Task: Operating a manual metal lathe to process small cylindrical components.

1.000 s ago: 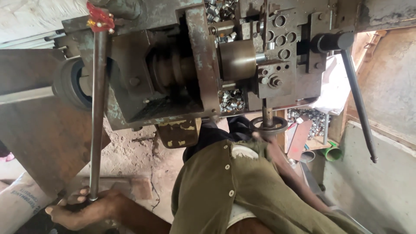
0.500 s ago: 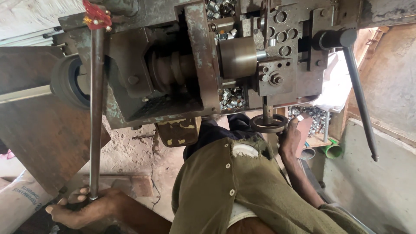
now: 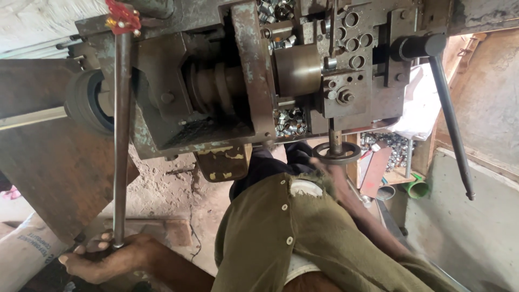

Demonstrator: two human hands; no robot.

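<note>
My left hand (image 3: 102,259) is at the lower left, closed around the bottom end of a long steel lever rod (image 3: 120,135). The rod runs up to a red fitting (image 3: 123,16) on top of a worn grey-green lathe-type machine (image 3: 216,81). My right hand (image 3: 330,170), blurred by motion, is at the lower rim of a small dark handwheel (image 3: 338,153) below the tool block, fingers on it. A brown cylindrical chuck (image 3: 297,70) sits above the wheel. My olive shirt fills the bottom centre.
A long black lever (image 3: 451,119) hangs down at the right. Several small metal rings (image 3: 289,121) lie in the machine bed, with more heaped in a tray (image 3: 389,143). A green pipe piece (image 3: 415,186), a rusty plate (image 3: 48,162) and a white sack (image 3: 27,254) are around.
My right hand has moved left from beside the handwheel onto its rim. My left hand has stayed gripping the lever rod's lower end.
</note>
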